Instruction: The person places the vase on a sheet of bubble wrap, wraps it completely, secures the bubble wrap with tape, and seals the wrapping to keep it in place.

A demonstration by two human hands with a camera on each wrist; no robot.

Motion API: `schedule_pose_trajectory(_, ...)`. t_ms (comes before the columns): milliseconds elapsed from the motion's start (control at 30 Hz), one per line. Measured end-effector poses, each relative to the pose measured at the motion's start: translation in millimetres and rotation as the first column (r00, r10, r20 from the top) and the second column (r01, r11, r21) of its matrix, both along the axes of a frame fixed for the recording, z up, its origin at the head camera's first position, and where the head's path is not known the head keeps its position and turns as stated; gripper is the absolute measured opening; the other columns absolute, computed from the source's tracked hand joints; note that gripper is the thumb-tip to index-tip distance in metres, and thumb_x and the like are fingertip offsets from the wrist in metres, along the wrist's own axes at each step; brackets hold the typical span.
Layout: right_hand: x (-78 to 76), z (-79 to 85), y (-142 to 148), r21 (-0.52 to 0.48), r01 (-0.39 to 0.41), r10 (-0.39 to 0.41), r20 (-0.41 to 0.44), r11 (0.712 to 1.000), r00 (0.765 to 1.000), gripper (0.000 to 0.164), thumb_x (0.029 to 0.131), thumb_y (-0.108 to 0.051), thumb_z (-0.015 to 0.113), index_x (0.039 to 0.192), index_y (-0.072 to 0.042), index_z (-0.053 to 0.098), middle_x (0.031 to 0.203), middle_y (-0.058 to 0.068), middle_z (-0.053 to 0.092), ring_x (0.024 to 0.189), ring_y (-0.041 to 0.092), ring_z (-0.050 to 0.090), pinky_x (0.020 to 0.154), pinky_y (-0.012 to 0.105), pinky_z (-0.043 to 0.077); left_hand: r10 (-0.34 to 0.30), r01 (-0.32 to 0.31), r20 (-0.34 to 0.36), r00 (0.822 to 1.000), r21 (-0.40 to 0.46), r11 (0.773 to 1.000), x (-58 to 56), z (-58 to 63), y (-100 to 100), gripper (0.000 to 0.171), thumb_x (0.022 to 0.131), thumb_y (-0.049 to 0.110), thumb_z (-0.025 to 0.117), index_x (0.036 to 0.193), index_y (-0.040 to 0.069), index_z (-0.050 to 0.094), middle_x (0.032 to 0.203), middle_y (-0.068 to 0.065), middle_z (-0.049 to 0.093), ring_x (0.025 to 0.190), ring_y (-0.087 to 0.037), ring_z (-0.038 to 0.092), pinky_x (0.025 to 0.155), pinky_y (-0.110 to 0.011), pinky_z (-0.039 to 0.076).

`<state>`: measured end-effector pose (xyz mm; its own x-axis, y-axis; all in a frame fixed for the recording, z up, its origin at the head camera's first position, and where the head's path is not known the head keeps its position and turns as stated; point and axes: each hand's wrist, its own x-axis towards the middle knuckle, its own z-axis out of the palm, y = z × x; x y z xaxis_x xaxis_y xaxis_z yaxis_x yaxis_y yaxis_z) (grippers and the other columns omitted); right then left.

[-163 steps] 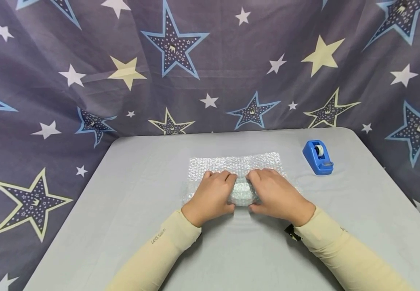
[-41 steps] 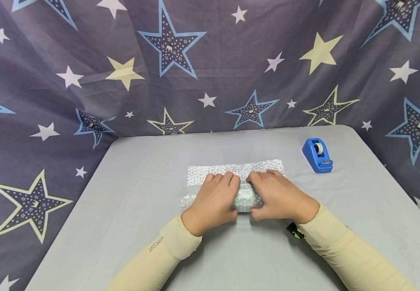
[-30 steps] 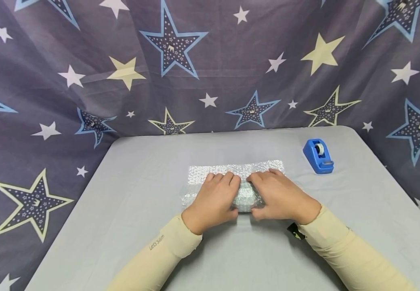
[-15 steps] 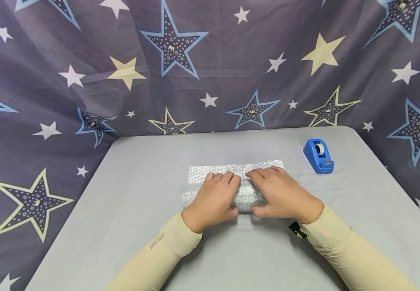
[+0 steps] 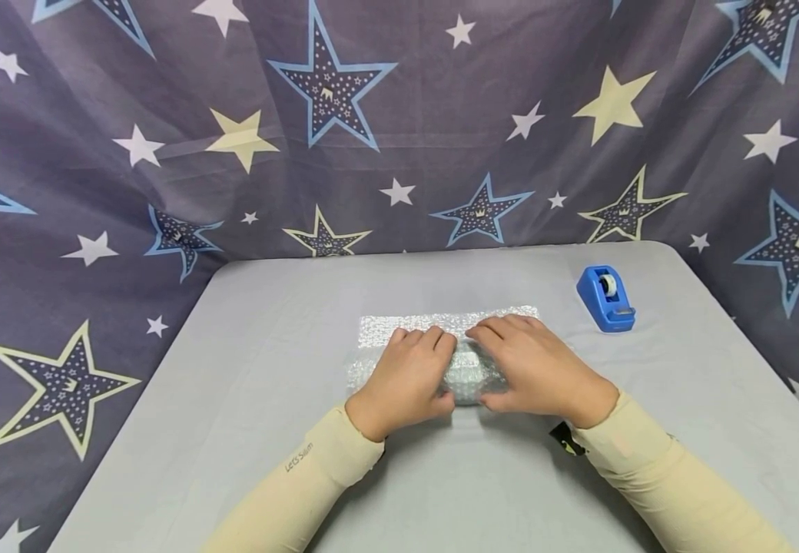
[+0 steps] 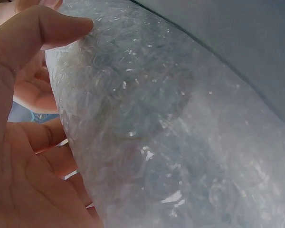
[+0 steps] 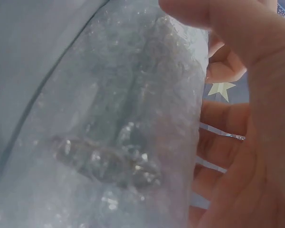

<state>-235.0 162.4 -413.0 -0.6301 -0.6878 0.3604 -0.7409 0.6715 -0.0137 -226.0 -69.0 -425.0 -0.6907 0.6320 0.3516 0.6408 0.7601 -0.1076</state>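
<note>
Star-print curtain (image 5: 441,138) behind grey-covered table (image 5: 268,307).
Left sleeve (image 5: 296,488) reads "Let's", second word unclear; left hand (image 5: 402,376) and right hand (image 5: 534,365) grip bubble-wrap roll (image 5: 465,372), mid-table; blue tape dispenser (image 5: 604,313) farther back, right.

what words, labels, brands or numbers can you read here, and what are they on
"Let's S..m": on the left sleeve; the middle letters of the second word are blurred.
Dark mark on the right sleeve: too small to read.
Green mark on the black patch by the right cuff: too small to read.
Bubble wrap, tape dispenser: no readable text.
</note>
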Motion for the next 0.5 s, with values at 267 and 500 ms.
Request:
schedule_pose_trajectory(267, -1.0, -3.1, -3.2, 0.010, 0.003, -0.002, -0.031, 1.000, 1.000, 0.082, 0.063, -0.052, 0.089, 0.129, -0.010, 0.064, 0.123, 0.006, 0.066, 0.115, 0.028, 0.063, 0.100, 0.051, 0.049, -0.001, 0.001, 0.007, 1.000, 0.001, 1.000, 1.1, 2.3, -2.1, 0.055, 0.066, 0.036, 0.077, 0.113, 0.012, 0.061, 0.097, 0.002, 0.061, 0.080, -0.019, 0.063, 0.074, -0.038, 0.040)
schedule_pose_trajectory(500, -0.2, -7.5, -5.3, 0.005, 0.004, -0.004, -0.047, 1.000, 0.999, 0.082, 0.061, -0.054, 0.090, 0.127, -0.011, 0.065, 0.121, 0.006, 0.067, 0.113, 0.028, 0.064, 0.100, 0.050, 0.048, 0.014, -0.014, 0.003, 1.000, -0.020, 1.000, 2.7, 1.2, -3.4, 0.055, 0.068, 0.038, 0.076, 0.115, 0.013, 0.062, 0.099, 0.003, 0.062, 0.081, -0.018, 0.064, 0.075, -0.038, 0.041)
